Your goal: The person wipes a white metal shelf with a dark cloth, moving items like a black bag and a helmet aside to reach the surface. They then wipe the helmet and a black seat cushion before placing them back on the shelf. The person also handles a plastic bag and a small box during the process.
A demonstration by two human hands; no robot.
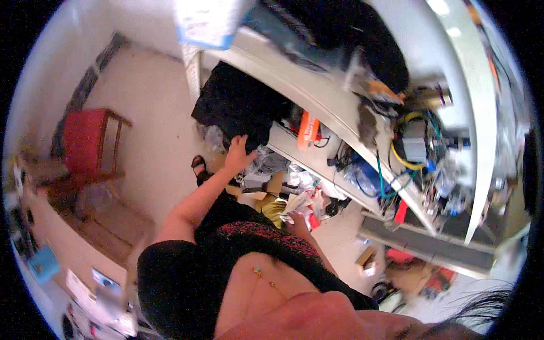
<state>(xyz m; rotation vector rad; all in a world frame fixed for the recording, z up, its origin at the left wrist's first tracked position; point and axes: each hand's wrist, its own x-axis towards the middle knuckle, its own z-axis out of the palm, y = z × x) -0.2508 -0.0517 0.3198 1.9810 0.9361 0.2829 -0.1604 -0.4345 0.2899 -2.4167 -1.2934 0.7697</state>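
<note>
My left hand [239, 156] reaches out in front of the shelf, fingers apart, with nothing in it. Close to its fingertips hangs a large piece of black cloth [241, 99] from the lower shelf. Clear plastic bags [266, 160] lie just beyond its thumb. Lower and to the right, my right hand [297, 225] is closed on a crumpled white and red plastic bag [309, 205]; part of its fingers is hidden. An olive-yellow bag [273, 209] sits beside it, among cardboard and other wrappings in a pile.
A white shelf unit [317, 90] crosses the right side, loaded with cables, an orange packet [307, 130] and bags. A red chair [85, 135] stands on the left floor. A desk [62, 232] runs along the lower left. An open small box [366, 258] lies at lower right.
</note>
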